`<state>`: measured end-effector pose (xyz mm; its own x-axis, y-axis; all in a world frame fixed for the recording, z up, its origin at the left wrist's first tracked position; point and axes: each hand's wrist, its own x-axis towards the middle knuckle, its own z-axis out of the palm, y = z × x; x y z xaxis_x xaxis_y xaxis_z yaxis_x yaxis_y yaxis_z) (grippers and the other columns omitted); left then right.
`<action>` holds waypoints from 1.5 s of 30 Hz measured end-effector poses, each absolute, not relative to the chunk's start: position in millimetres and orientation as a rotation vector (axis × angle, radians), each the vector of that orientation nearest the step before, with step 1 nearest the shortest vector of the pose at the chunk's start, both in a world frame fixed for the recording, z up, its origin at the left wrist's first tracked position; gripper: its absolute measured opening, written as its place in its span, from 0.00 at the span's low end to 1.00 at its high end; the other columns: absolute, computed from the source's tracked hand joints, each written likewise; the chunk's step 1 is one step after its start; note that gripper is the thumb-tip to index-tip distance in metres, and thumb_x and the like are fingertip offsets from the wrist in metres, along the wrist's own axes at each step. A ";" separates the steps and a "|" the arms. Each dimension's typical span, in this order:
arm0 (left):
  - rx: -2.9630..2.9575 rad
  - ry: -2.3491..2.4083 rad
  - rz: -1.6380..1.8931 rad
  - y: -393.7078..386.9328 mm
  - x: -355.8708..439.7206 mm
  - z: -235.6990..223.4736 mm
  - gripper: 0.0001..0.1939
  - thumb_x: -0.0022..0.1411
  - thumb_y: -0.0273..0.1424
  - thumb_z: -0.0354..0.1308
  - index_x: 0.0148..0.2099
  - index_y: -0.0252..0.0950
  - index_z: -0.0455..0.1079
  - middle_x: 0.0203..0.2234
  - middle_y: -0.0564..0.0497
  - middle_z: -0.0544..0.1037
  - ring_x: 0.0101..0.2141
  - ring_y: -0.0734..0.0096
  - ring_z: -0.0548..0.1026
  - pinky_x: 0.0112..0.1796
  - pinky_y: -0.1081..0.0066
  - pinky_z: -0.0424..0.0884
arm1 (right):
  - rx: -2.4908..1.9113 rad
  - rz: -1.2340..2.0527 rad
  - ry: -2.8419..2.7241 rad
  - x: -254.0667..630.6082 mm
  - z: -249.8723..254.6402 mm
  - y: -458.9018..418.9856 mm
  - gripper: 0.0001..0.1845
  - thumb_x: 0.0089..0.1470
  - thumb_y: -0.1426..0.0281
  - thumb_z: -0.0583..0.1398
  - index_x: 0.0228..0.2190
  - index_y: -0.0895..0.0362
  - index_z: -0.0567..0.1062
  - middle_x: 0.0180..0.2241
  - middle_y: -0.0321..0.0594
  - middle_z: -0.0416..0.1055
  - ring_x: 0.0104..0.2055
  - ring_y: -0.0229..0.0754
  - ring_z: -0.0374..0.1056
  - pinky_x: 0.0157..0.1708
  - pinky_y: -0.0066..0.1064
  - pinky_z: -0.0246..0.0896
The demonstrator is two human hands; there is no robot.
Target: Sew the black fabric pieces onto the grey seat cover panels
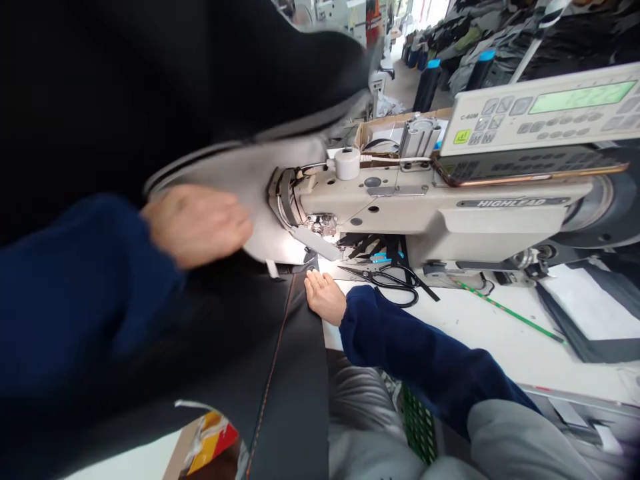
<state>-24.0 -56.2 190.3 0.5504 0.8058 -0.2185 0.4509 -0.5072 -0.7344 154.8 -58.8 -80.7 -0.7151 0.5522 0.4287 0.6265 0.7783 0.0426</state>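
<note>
Right up against the lens, your navy sleeve point(85, 293) fills the left of the frame, soft and fuzzy, lying over a big black fabric panel point(285, 360), matte and heavy, with a thin orange stitch line point(273, 393) running down it. Your left hand point(197, 227) is on a pale grey cloth point(240, 177), fingers together and gently curved, but the blur means I can't call whether they're gripping it or just pressing. Your right hand point(325, 297) is open, palm down, fingers lightly spread, tips touching the black panel near its edge, holding nothing. Both cloths run up to the rounded end of a beige HIGHLEAD sewing machine point(400, 200), its smooth cast body topped by a keypad with a green display point(530, 110). Black-handled scissors point(377, 283) lie on the white table point(500, 340) just past your right fingertips. The grey cloth and the machine's underside crowd the stitching point, so the needle is hard to make out, and dark cloth cuts off the upper left.
</note>
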 end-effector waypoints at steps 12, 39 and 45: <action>-2.431 -1.196 0.867 -139.6 -86.9 113.1 0.15 0.48 0.14 0.52 0.28 0.38 0.72 0.25 0.49 0.72 0.28 0.59 0.71 0.29 0.60 0.71 | -1.133 -0.169 -2.526 159.6 -72.7 -61.6 0.21 0.59 0.78 0.50 0.52 0.73 0.66 0.58 0.69 0.58 0.60 0.62 0.57 0.55 0.60 0.49; -2.775 -1.370 0.445 -14.8 -9.4 3.0 0.15 0.56 0.20 0.52 0.46 0.33 0.67 0.40 0.43 0.71 0.44 0.60 0.68 0.47 0.64 0.65 | -0.858 -0.287 -2.624 156.3 -80.5 -38.3 0.18 0.59 0.83 0.46 0.42 0.75 0.73 0.46 0.68 0.69 0.45 0.53 0.68 0.46 0.51 0.61; -2.710 -1.265 0.406 -11.9 -2.6 2.2 0.15 0.53 0.18 0.49 0.43 0.30 0.68 0.38 0.41 0.73 0.42 0.57 0.70 0.44 0.62 0.67 | -0.720 -0.228 -2.727 163.3 -76.1 -31.9 0.16 0.59 0.82 0.48 0.41 0.72 0.73 0.44 0.65 0.71 0.47 0.54 0.67 0.46 0.56 0.60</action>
<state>-2.6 -11.9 2.2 0.6141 0.7662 -0.1893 0.7331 -0.6426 -0.2228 163.3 -31.9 -76.1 -0.8253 0.4538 0.3361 0.5033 0.8610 0.0731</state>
